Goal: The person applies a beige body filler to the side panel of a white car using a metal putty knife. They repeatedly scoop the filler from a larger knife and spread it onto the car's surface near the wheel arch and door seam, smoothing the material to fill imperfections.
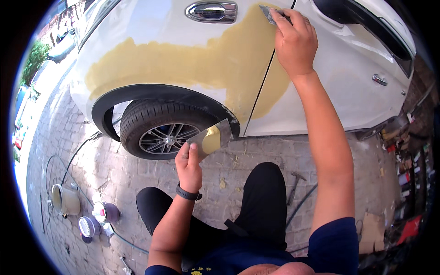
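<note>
A white car fender carries a broad patch of yellow body filler, which runs over the seam onto the door. My right hand is closed around a small putty knife, its blade against the filler at the patch's upper end, close to the seam. Lower down, in front of the wheel, my left hand grips a flat metal spreader plate. A lump of yellow filler lies on that plate.
A bucket and two paint cans stand on the paving at the lower left, beside a hose. To the right of my knee lies a hammer. Cardboard and mixed clutter line the right edge.
</note>
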Available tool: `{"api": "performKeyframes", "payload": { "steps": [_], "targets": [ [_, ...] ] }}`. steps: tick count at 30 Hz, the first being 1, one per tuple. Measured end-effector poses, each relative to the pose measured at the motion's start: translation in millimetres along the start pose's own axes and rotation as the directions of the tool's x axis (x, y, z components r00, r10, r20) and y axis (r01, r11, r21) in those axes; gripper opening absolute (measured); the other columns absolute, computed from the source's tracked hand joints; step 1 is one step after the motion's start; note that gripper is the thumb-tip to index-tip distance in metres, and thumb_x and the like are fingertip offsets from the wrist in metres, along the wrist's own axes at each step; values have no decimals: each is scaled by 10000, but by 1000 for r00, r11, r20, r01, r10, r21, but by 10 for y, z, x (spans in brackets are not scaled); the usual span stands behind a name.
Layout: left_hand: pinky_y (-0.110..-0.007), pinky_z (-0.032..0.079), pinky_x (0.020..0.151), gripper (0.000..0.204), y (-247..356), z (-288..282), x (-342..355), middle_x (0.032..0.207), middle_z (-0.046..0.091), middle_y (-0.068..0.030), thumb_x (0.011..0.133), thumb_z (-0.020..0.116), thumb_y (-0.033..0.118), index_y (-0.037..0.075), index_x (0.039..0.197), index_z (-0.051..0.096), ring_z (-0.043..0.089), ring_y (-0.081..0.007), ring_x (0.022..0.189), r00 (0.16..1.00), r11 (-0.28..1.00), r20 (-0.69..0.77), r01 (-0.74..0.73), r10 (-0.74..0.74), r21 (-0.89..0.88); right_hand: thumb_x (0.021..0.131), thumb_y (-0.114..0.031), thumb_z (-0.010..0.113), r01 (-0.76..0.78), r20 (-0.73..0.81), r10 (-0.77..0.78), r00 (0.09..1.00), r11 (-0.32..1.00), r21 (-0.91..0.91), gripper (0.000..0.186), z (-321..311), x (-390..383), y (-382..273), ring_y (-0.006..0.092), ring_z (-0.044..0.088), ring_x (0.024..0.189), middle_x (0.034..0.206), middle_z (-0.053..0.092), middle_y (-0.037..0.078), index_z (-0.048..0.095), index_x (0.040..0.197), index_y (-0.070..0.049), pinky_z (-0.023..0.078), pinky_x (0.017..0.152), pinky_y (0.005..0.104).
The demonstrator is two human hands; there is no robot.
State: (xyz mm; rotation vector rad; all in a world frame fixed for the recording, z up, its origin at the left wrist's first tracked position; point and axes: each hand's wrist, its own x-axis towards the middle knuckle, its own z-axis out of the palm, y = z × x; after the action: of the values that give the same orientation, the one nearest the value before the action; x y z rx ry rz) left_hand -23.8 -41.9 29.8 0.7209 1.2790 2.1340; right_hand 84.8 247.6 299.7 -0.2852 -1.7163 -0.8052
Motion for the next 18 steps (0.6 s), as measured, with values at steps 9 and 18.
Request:
{"api": "performKeyframes", "payload": {
  "steps": [9, 18],
  "targets": [
    [-355, 595, 923, 242, 32, -136, -63, 962, 645, -6, 1159, 521, 208, 23, 1044, 626, 628, -87, 893, 1000, 998, -2, 4, -3, 64, 844, 22, 641, -102, 153, 76, 985, 980, 169, 327, -124, -85, -240, 360, 669, 1003, 1038, 693, 130, 799, 1120, -52, 545, 881, 470],
    [-405, 583, 1009, 330, 167, -127, -151, 1220, 716, -89, 1159, 516, 244, -31, 1300, 633, 709, -185, 1101, 998, 997, -5, 66, -66, -50, 821, -15, 725, -46, 109, 30, 994, 988, 149, 355, 69, -1113, -498, 258, 712, 1006, 1033, 729, -10, 833, 1122, -171, 545, 832, 405]
  ]
}}
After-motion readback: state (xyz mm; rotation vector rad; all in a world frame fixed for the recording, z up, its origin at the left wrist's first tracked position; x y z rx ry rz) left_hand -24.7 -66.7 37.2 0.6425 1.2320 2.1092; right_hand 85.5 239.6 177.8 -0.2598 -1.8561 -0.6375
